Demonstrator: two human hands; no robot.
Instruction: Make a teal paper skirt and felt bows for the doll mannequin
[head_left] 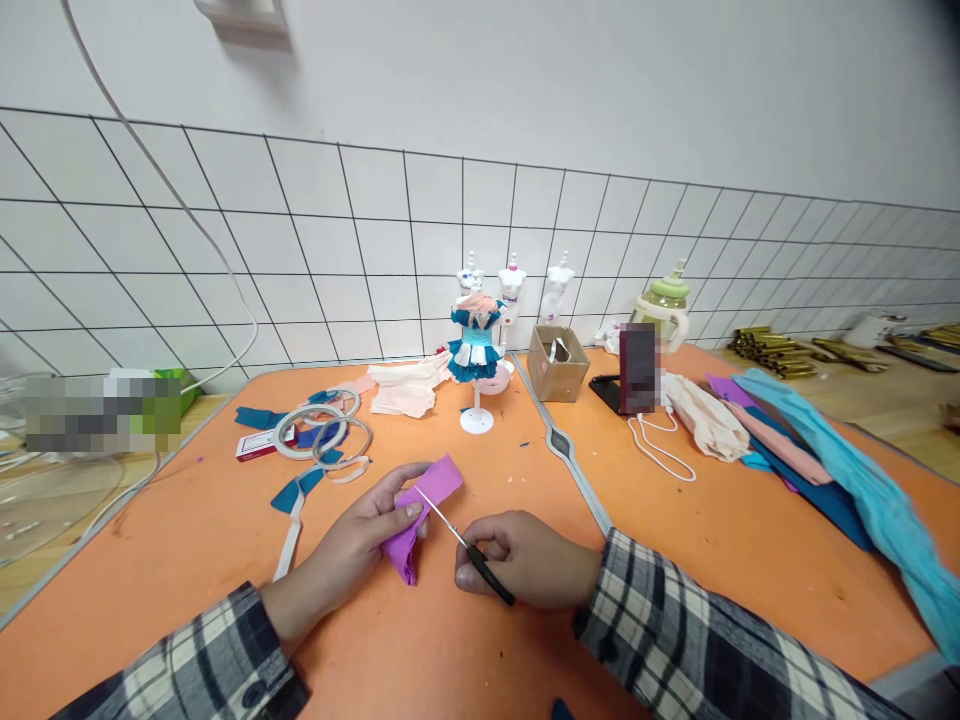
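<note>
My left hand (377,520) pinches a folded piece of purple crepe paper (442,480) between thumb and fingers, and its lower end hangs down in creases. My right hand (517,555) grips black-handled scissors (484,572), whose thin metal blades lie across the purple paper near my left thumb. Whether the blades have cut into the paper I cannot tell. Beyond my hands, a small white dress form (477,420) stands upright, wearing a teal, white and pink ruffled dress (475,340).
Tape rolls (341,443), a red-and-white box (264,443) and teal scraps (296,490) lie at left. Behind are more white dress forms (557,285), a cardboard box (559,365), a propped phone (638,368) and a green-lidded bottle (666,300). Coloured crepe paper (847,450) covers the right side.
</note>
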